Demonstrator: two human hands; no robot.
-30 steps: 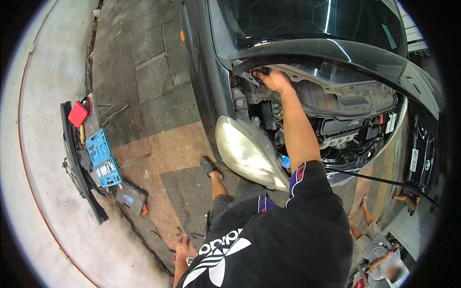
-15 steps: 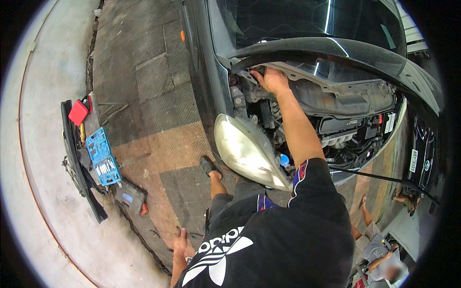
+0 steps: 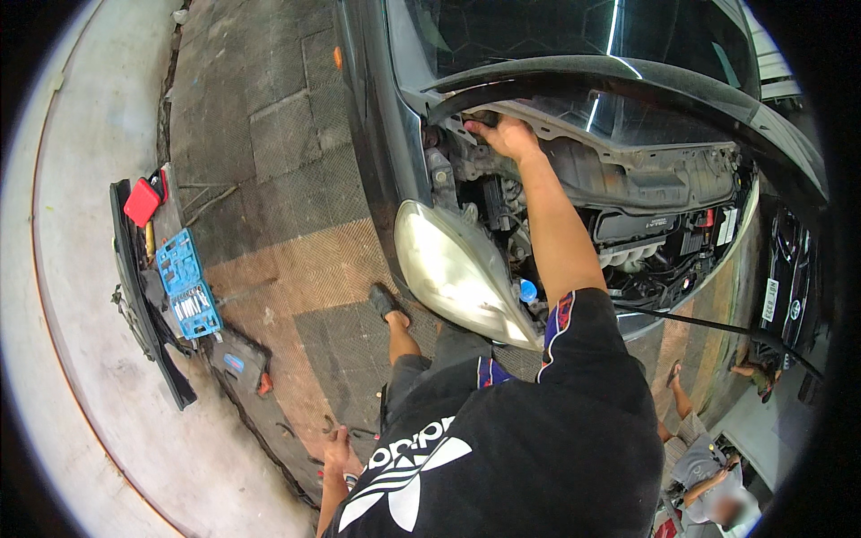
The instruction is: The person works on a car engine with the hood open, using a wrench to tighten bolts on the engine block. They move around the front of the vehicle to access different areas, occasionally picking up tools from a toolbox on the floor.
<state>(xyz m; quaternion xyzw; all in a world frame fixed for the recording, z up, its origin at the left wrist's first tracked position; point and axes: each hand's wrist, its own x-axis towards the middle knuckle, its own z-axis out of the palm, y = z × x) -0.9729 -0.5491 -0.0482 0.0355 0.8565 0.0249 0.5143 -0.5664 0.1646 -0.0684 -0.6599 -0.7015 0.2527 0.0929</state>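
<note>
Barely changed: the right hand [image 3: 506, 135] stays by the hood [image 3: 695, 88]; grip I cannot tell.

Right hand [image 3: 508, 137] partly hidden, its hold unclear, dark car [image 3: 628, 184] cut off above

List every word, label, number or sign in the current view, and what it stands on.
Lettering is located here, not transcribed.
Black shirt: large white lettering and white leaf-shaped emblem.
White plate on the dark car: small dark characters; silvery emblem beside it.
Engine cover: pale lettering, too small to read.
Dark case: blue label, too small to read.
</note>
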